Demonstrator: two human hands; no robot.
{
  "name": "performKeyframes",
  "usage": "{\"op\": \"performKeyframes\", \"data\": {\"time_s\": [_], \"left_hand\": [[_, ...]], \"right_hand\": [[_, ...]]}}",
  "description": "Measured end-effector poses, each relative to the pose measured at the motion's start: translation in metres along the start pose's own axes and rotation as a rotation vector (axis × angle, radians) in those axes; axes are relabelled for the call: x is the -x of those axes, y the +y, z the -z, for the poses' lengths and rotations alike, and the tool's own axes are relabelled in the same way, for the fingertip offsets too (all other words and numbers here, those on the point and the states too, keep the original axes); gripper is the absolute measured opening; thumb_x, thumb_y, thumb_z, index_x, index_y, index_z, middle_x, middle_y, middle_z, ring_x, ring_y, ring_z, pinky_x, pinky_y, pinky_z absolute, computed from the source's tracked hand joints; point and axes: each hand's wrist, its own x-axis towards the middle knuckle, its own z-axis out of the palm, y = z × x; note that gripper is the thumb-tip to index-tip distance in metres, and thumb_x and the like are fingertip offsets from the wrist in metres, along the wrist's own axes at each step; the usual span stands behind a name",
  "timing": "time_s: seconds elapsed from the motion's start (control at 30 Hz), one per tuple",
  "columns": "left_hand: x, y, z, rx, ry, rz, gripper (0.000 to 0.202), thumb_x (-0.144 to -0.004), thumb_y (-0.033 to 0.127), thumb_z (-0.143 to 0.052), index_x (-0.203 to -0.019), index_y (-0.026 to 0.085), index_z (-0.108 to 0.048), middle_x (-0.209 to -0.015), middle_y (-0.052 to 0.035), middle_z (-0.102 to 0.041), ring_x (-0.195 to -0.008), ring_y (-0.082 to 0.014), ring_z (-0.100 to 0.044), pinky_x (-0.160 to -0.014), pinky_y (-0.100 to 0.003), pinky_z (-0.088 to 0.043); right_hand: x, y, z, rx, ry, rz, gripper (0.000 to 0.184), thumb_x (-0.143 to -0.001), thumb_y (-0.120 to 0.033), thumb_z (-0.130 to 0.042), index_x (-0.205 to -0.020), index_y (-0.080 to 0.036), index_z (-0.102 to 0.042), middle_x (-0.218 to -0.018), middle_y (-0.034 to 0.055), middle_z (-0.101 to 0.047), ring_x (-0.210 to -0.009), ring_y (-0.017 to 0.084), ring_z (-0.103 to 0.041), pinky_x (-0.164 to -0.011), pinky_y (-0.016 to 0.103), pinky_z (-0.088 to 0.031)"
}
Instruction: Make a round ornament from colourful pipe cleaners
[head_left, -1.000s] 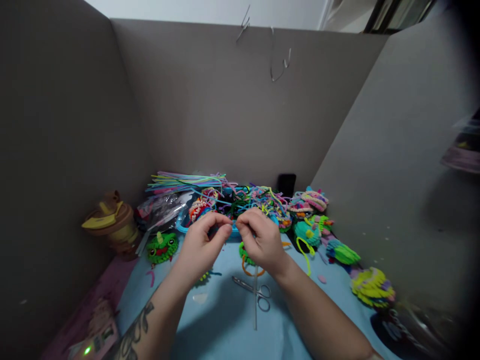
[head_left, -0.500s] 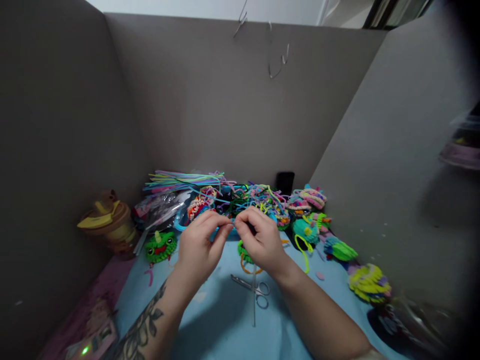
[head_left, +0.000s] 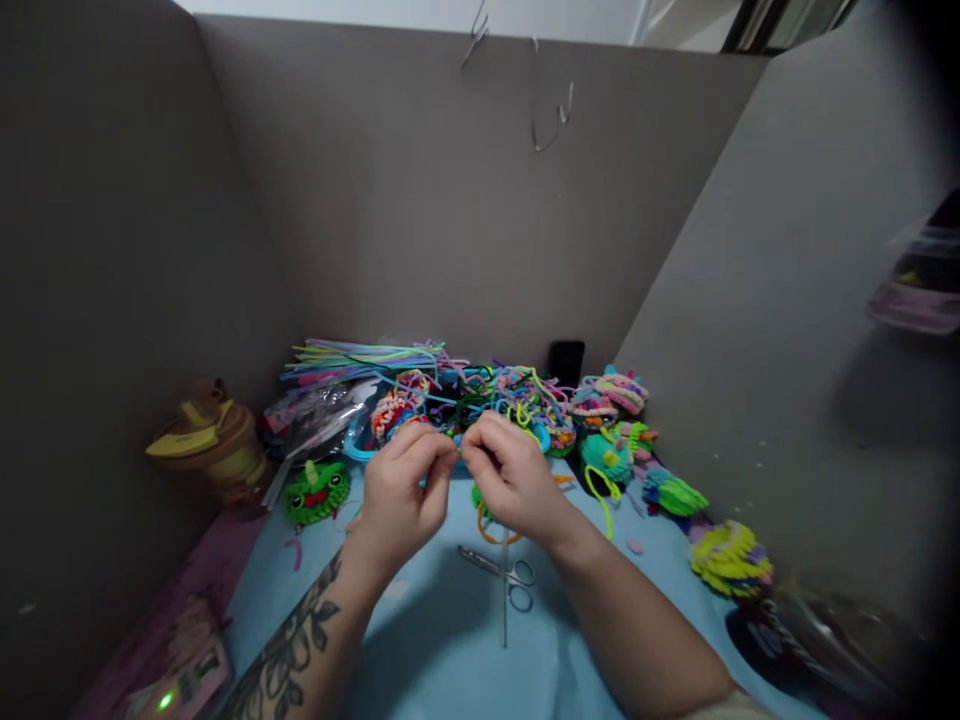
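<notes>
My left hand and my right hand are raised together over the blue table cover, fingertips pinched and almost touching. What they pinch is too small to name; it may be a thin piece of pipe cleaner. Just behind them lies a tangled heap of coloured pipe cleaners. Below my right hand sit a green and orange pipe-cleaner piece and a pair of scissors.
Finished pipe-cleaner figures lie around: a green one at left, teal, green-blue and yellow-purple at right. A brown and yellow cup stands far left. Grey partition walls enclose the desk. A dark phone leans at the back.
Both hands have stayed pinched together and shifted slightly left and up in view. The fingers have worked closer to each other.
</notes>
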Motion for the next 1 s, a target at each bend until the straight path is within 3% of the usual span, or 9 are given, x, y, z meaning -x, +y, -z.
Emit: {"op": "performKeyframes", "data": {"time_s": [0.3,0.5,0.83,1.0], "left_hand": [[-0.007,-0.007,0.011,-0.008,-0.045,0.069,0.013,-0.086,0.020,-0.050,-0.084,0.018,-0.062,-0.080,-0.0042,-0.062,-0.074,-0.0141,-0.055,-0.068,-0.026,-0.045],[-0.006,-0.005,0.013,-0.066,-0.106,0.051,0.012,-0.086,0.021,-0.050,-0.087,0.019,-0.062,-0.083,-0.0044,-0.064,-0.080,-0.0159,-0.058,-0.074,-0.028,-0.045],[-0.009,-0.004,0.012,0.058,-0.212,0.272,0.021,-0.087,0.028,-0.046,-0.078,0.017,-0.061,-0.072,-0.0006,-0.062,-0.067,-0.0128,-0.055,-0.061,-0.023,-0.042],[-0.009,-0.002,0.013,0.092,-0.217,0.289,0.021,-0.087,0.028,-0.046,-0.075,0.016,-0.060,-0.070,-0.0003,-0.060,-0.066,-0.0125,-0.053,-0.061,-0.022,-0.041]], "right_hand": [[-0.003,0.004,0.006,0.029,0.030,0.008,0.011,-0.085,-0.017,-0.052,-0.089,-0.020,-0.061,-0.083,0.0034,-0.061,-0.078,0.015,-0.056,-0.068,0.027,-0.044],[-0.002,0.008,0.004,0.129,0.008,0.040,0.013,-0.087,-0.017,-0.050,-0.084,-0.020,-0.062,-0.080,0.0039,-0.062,-0.078,0.016,-0.057,-0.072,0.029,-0.045],[-0.001,0.011,0.000,0.318,0.006,0.190,0.017,-0.089,-0.015,-0.044,-0.087,-0.019,-0.061,-0.083,0.0077,-0.061,-0.081,0.020,-0.054,-0.073,0.034,-0.045],[0.001,0.013,-0.001,0.321,0.020,0.234,0.015,-0.086,-0.014,-0.047,-0.086,-0.020,-0.060,-0.082,0.0073,-0.061,-0.079,0.020,-0.053,-0.073,0.035,-0.044]]}}
